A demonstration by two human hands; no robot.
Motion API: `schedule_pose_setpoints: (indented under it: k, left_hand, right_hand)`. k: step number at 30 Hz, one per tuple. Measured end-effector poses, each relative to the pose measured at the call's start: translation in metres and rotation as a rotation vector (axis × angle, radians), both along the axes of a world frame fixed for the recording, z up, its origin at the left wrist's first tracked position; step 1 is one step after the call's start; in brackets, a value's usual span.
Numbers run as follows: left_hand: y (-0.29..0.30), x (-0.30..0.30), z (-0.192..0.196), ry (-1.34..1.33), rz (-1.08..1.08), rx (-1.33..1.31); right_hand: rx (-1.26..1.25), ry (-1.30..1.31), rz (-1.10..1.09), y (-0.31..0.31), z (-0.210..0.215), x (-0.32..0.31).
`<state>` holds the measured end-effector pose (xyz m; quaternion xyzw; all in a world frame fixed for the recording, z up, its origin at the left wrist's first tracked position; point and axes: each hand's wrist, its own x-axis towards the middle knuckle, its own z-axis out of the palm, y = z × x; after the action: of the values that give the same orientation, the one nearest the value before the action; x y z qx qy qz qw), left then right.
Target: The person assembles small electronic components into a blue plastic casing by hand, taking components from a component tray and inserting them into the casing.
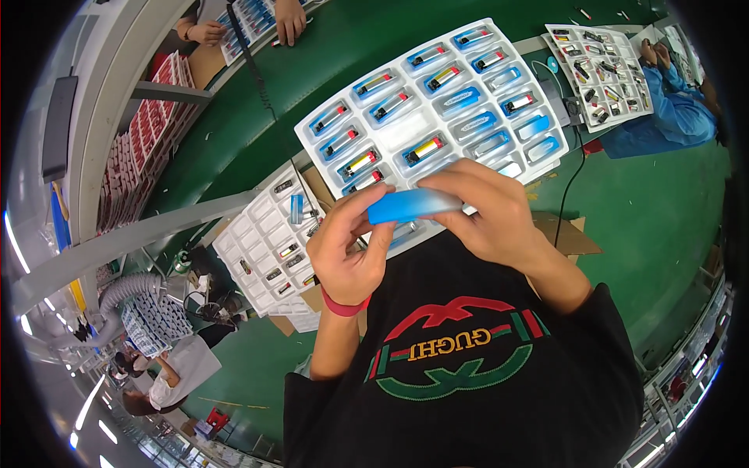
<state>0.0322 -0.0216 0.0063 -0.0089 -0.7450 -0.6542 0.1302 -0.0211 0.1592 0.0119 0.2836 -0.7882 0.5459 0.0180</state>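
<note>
In front of my chest, I hold a flat blue casing (407, 205) that fades to white at one end. The fingers and thumb of my left hand (342, 253) are closed on its blue end, and a red band circles that wrist. At the pale end, my right hand (495, 214) pinches the same casing. Just beyond my hands lies a white compartment tray (406, 129). Many of its pockets hold blue shells with a battery cell (425, 150) and red or black parts inside. Others hold blue-and-white casings (477, 123) with no cell showing.
A second white tray (253, 222) at the left holds scattered small parts and a blue shell (296, 209). Another parts tray (597, 74) lies at the far right near a person in blue (679, 101). Across the green bench (328, 58), another person's hands (289, 19) work. Red-filled trays (148, 129) are stacked left.
</note>
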Motion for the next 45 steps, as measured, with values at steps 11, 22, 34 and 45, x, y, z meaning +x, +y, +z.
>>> schedule_pose_setpoints:
  k: [11,22,34,45]
  left_hand:
    - [-0.023,-0.011,0.033,0.472,-0.106,-0.62]
    - [-0.025,0.008,0.03,0.403,-0.136,-0.944]
    - [-0.023,0.002,0.005,-0.171,-0.223,-0.238]
    - [-0.023,0.019,-0.04,-0.604,-0.306,0.434]
  right_hand:
    - [-0.001,0.455,0.117,0.011,0.032,0.01]
    - [0.02,0.625,-0.004,0.002,0.018,0.018]
    - [-0.132,-0.324,0.084,0.01,-0.002,0.018]
    - [-0.2,-1.142,0.282,0.01,-0.038,0.0]
